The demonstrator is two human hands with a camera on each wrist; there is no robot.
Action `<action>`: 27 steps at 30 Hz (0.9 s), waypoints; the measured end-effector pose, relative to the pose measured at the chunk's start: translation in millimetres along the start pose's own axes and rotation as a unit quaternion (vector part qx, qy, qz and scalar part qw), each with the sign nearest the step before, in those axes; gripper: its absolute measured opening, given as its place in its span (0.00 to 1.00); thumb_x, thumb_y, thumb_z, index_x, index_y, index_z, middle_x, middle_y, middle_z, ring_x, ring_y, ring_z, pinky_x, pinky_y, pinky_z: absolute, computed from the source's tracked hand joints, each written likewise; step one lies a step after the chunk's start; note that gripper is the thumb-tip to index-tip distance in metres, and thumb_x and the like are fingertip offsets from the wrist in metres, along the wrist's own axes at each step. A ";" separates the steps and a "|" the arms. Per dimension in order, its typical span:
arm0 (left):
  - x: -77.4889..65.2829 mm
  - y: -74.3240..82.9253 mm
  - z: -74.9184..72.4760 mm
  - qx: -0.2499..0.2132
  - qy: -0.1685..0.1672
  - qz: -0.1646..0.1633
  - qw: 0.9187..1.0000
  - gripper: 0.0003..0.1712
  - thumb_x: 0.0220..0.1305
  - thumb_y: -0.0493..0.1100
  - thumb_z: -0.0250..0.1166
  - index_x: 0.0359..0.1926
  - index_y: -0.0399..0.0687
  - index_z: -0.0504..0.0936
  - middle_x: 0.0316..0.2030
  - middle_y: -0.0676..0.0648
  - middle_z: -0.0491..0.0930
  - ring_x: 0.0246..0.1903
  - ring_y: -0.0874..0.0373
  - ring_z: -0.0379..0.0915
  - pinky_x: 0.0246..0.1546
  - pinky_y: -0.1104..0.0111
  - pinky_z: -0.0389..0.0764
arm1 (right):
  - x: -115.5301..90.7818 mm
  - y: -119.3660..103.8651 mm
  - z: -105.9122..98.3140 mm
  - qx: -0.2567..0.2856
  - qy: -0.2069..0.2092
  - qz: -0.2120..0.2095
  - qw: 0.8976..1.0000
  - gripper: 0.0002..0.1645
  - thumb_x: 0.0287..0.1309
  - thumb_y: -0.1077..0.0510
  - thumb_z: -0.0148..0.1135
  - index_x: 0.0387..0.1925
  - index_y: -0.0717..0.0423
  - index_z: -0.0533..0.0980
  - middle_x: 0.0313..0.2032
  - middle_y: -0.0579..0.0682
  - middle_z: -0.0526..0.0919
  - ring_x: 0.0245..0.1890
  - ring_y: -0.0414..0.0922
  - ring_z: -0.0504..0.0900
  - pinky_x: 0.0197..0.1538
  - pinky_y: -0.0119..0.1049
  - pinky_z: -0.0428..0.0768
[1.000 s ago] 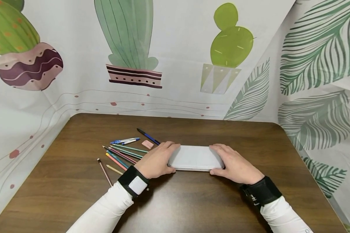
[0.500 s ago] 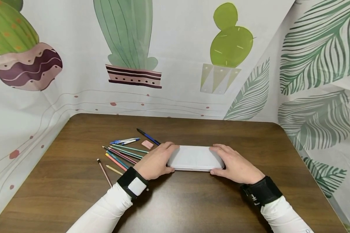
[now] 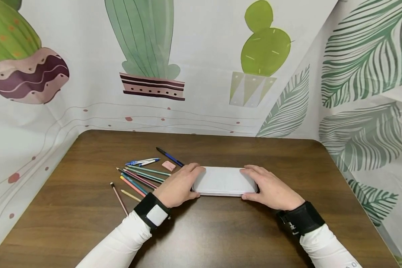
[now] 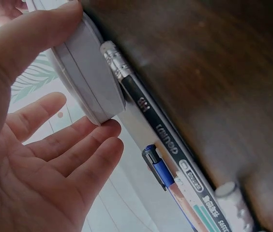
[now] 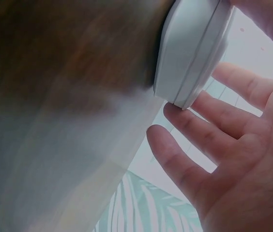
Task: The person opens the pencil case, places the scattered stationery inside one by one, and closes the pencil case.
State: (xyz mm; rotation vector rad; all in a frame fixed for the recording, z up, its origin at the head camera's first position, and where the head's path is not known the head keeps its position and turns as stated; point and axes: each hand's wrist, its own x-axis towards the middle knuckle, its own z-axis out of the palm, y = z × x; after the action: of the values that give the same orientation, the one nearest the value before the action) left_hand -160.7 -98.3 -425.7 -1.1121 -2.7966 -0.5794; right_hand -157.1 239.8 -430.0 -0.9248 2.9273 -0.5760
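Hardly anything has moved since the earlier frames; only the patterned backdrop point(image 3: 207, 56) sits a touch further left and higher in the head view. Just below that view's centre lies the white case point(image 3: 224, 181), its ends clamped between thumb and fingers of the left hand point(image 3: 177, 186) and right hand point(image 3: 271, 188). At left, the left arm hides the lower ends of several coloured pencils point(image 3: 133, 186). Both wrist views cut the case off at the top, and the right one blurs the tabletop point(image 5: 68, 72).
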 end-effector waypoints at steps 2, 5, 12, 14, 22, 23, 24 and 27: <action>-0.2 0.2 0.0 0.000 0.003 0.001 1.000 0.44 0.53 0.43 0.86 0.67 0.37 0.75 0.63 0.38 0.77 0.62 0.45 0.76 0.62 0.57 0.79 | -0.4 -0.2 0.0 -0.001 -0.002 0.002 1.000 0.48 0.58 0.41 0.80 0.74 0.54 0.71 0.72 0.58 0.72 0.71 0.58 0.72 0.69 0.63 0.72; -0.3 0.2 0.6 -0.002 0.005 0.004 1.000 0.43 0.52 0.43 0.86 0.66 0.37 0.75 0.62 0.38 0.77 0.61 0.45 0.76 0.61 0.57 0.79 | -1.0 -0.8 -0.2 -0.001 -0.005 0.003 1.000 0.48 0.59 0.42 0.80 0.74 0.54 0.71 0.72 0.59 0.72 0.71 0.58 0.71 0.69 0.63 0.71; 0.2 -0.1 1.7 0.002 0.008 0.007 1.000 0.42 0.52 0.42 0.86 0.64 0.37 0.75 0.61 0.38 0.77 0.60 0.45 0.76 0.60 0.57 0.80 | -1.0 -1.6 -1.8 -0.008 -0.008 0.000 1.000 0.48 0.60 0.42 0.79 0.74 0.56 0.71 0.73 0.59 0.71 0.72 0.59 0.70 0.69 0.64 0.70; 0.5 -0.5 2.3 0.005 0.010 0.008 1.000 0.42 0.51 0.42 0.87 0.64 0.37 0.76 0.61 0.38 0.77 0.60 0.45 0.76 0.60 0.58 0.80 | -0.9 -1.6 -2.1 -0.011 -0.008 -0.002 1.000 0.48 0.60 0.42 0.79 0.75 0.56 0.71 0.73 0.60 0.71 0.73 0.59 0.70 0.70 0.63 0.70; 0.3 -0.6 2.7 0.013 0.012 0.010 1.000 0.40 0.52 0.42 0.87 0.62 0.38 0.76 0.60 0.38 0.77 0.60 0.45 0.76 0.60 0.57 0.80 | -1.1 -3.1 -2.4 -0.011 -0.008 -0.006 1.000 0.48 0.60 0.41 0.78 0.75 0.57 0.71 0.73 0.60 0.71 0.73 0.58 0.69 0.71 0.60 0.71; 0.5 -0.4 2.7 0.014 0.011 0.010 1.000 0.40 0.52 0.42 0.86 0.62 0.38 0.76 0.60 0.38 0.77 0.60 0.44 0.76 0.60 0.57 0.80 | -1.2 -3.0 -2.5 -0.011 -0.008 -0.006 1.000 0.48 0.60 0.41 0.78 0.75 0.57 0.71 0.73 0.60 0.71 0.73 0.58 0.69 0.71 0.59 0.71; 0.5 -0.3 2.5 0.014 0.010 0.010 1.000 0.40 0.52 0.42 0.86 0.62 0.38 0.76 0.60 0.38 0.77 0.60 0.44 0.76 0.60 0.57 0.80 | -1.3 -3.1 -2.6 -0.011 -0.009 -0.007 1.000 0.48 0.61 0.41 0.78 0.75 0.57 0.71 0.73 0.60 0.71 0.73 0.58 0.69 0.71 0.59 0.71; 0.2 0.0 2.3 0.015 0.012 0.012 1.000 0.39 0.52 0.42 0.86 0.60 0.37 0.76 0.59 0.37 0.77 0.59 0.44 0.76 0.59 0.57 0.80 | -1.2 -2.7 -2.8 -0.014 -0.009 -0.011 1.000 0.48 0.61 0.42 0.78 0.75 0.57 0.71 0.74 0.60 0.70 0.74 0.58 0.69 0.71 0.58 0.71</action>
State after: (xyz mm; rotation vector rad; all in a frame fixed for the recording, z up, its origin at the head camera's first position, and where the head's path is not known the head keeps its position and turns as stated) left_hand -160.7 -97.3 -427.8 -1.1246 -2.7585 -0.5441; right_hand -155.0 239.4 -426.6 -0.9600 2.9201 -0.5271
